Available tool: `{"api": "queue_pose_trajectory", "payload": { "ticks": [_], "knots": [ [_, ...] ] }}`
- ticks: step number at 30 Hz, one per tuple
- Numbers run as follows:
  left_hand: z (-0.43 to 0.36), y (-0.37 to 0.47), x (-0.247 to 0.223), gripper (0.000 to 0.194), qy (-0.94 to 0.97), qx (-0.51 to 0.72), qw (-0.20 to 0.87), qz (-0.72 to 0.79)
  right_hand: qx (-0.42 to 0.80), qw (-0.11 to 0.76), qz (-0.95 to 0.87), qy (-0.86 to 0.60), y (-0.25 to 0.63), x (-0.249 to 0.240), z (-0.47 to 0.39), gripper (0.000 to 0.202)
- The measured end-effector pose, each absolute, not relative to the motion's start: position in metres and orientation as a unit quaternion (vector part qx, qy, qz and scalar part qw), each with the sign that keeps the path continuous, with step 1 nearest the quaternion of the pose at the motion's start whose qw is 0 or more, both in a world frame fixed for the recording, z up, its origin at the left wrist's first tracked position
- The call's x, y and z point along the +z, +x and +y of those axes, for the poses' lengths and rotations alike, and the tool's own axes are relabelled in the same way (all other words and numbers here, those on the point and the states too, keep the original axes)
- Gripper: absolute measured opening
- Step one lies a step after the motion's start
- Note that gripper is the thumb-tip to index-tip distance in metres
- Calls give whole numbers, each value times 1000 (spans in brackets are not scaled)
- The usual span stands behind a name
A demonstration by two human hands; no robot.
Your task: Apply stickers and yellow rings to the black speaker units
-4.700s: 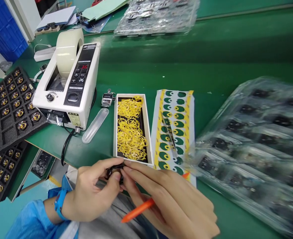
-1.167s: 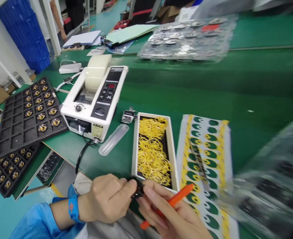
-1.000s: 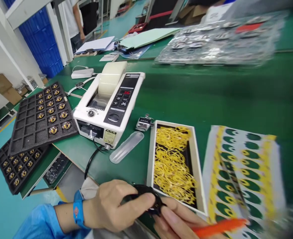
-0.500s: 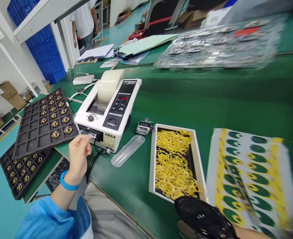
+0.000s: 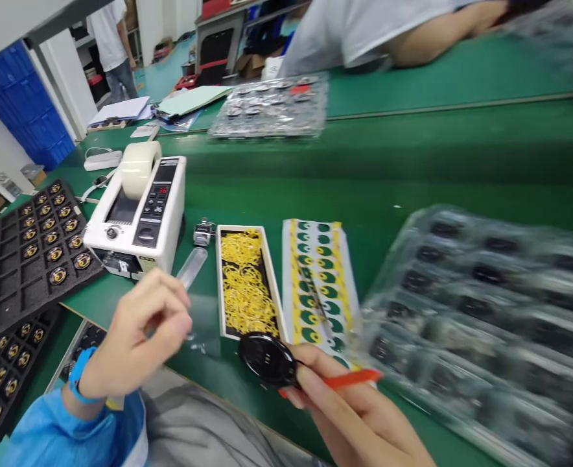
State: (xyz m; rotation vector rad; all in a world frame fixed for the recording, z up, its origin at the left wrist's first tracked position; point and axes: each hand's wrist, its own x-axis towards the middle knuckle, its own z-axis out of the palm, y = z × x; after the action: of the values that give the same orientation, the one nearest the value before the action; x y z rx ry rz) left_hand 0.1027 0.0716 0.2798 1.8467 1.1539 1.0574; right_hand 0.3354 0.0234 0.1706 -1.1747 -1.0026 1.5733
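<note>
My left hand [image 5: 145,337], with a blue wristband, is closed in front of the tape dispenser [image 5: 138,214]. A faint clear piece of film [image 5: 199,327] shows at its fingertips, blurred. My right hand [image 5: 349,402] grips a round, glossy black part [image 5: 267,360] by its edge, near the lower end of the tray of yellow rings [image 5: 247,285]. An orange-red strip [image 5: 352,378] also sticks out from the right hand's fingers. Right of the ring tray lies a sheet of green and yellow stickers [image 5: 315,285], with tweezers [image 5: 315,295] on it.
Black foam trays [image 5: 24,259] with round parts stand at the left. A metal counter [image 5: 203,232] and a clear plastic strip [image 5: 192,267] lie by the dispenser. A large clear blister tray [image 5: 485,311] fills the right side. Across the table is another person's arm [image 5: 437,42].
The view has swung right, bringing the large blister tray and the other person's arm into sight. My left hand has come away from the dispenser's outlet. My right hand shows more fully, holding the black part.
</note>
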Motion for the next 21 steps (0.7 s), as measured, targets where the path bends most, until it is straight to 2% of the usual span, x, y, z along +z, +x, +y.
{"api": "queue_pose_trajectory", "payload": {
  "ticks": [3, 5, 21],
  "knots": [
    [65, 114, 266, 27, 699, 314, 499, 405, 631, 448, -435, -461, 330, 185, 31, 44],
    [65, 120, 259, 27, 688, 273, 542, 398, 628, 442, -454, -452, 327, 191, 32, 47],
    [66, 128, 252, 26, 683, 250, 535, 431, 649, 374, -489, -448, 330, 202, 27, 50]
  ]
}}
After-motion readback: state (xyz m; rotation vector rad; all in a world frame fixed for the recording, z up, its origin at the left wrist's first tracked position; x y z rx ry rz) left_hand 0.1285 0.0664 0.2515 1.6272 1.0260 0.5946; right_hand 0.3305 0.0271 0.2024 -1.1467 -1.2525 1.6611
